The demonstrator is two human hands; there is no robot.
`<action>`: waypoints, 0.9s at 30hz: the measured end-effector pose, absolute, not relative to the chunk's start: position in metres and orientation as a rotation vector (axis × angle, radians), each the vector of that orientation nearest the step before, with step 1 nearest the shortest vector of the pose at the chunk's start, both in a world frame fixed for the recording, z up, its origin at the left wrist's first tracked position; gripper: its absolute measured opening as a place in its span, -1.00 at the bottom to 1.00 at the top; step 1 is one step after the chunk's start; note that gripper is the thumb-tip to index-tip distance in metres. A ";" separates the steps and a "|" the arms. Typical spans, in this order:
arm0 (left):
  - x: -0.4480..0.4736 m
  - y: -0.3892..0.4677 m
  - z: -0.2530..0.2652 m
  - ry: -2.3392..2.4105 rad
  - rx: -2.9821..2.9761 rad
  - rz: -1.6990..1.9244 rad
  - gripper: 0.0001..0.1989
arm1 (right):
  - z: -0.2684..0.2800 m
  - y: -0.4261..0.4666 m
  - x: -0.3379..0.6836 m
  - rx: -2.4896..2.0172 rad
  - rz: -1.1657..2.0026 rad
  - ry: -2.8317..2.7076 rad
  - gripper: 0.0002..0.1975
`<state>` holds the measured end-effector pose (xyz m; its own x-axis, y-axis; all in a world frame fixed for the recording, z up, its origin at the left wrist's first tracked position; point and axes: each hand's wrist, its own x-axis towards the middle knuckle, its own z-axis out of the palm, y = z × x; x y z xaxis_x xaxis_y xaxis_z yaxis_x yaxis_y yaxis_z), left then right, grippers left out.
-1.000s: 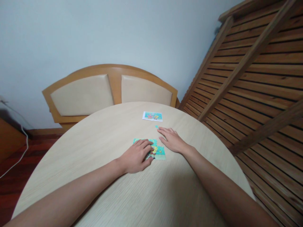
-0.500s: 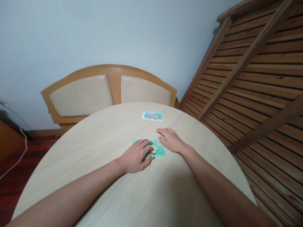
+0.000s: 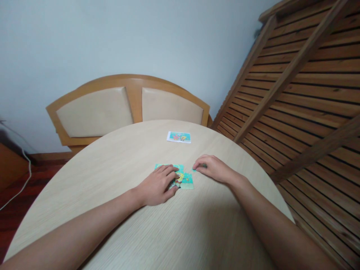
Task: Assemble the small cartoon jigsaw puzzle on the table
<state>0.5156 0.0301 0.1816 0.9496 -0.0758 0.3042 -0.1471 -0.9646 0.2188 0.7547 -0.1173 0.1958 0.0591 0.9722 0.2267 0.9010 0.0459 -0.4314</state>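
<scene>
A jigsaw puzzle (image 3: 188, 180) with a yellow cartoon figure on teal lies on the round table (image 3: 140, 232). There is a gap at its upper right corner, where the table shows through. My left hand (image 3: 159, 186) rests flat on the puzzle's left part, fingers spread, hiding much of the picture. Just right of the gap, my right hand (image 3: 212, 168) pinches a small teal puzzle piece (image 3: 194, 170) between thumb and fingertips, close to the tabletop. Most of that piece is hidden by the fingers.
Farther back on the table lies a white-edged picture card (image 3: 179, 137) with similar cartoon figures. Behind the table stands a padded wooden headboard (image 3: 133, 99) against the wall. Slatted wooden panels (image 3: 298, 93) lean at the right, and a white cable (image 3: 29, 172) hangs at the left.
My right hand has drawn back to the right from the puzzle's corner, and its fingers have closed on a small teal piece. My left hand stays on the puzzle. The view has shifted slightly.
</scene>
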 end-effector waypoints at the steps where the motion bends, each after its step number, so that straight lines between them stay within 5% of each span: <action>1: 0.516 0.030 0.182 -0.170 2.862 0.438 -0.74 | 0.196 -0.118 0.755 -1.865 0.187 -1.866 -0.83; 27: 0.515 0.030 0.183 -0.237 2.856 0.388 -0.65 | 0.182 -0.117 0.755 -1.838 0.187 -1.880 -0.88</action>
